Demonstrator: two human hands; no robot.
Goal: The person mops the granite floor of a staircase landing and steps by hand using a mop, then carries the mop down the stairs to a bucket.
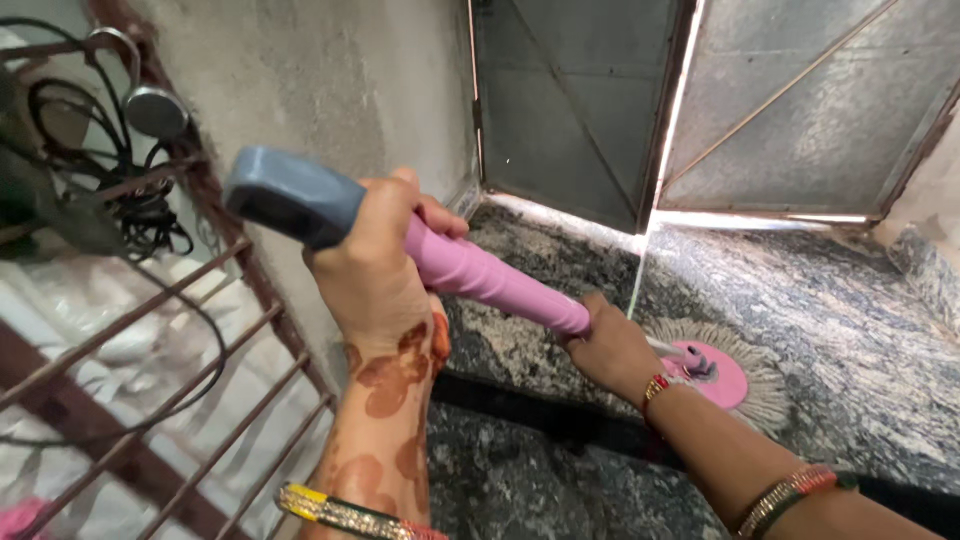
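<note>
Hanging on the metal window grille (150,330) at far left, a bundle of black cables (130,190) stays off the floor, clear of the wet work. Beside it the left hand (385,265) clenches the pink mop handle (490,280) just below its grey end grip (290,198), steering from the top. Further right, the right hand (612,350) grasps the handle low down, pressing the round pink mop head (722,372) with its pale string fringe flat onto the speckled granite floor (830,300) before the closed metal doors (700,110).

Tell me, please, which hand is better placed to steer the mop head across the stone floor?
Probably the right hand: it grips low on the pink mop handle, near the round pink mop head. The left hand holds the top.
</note>
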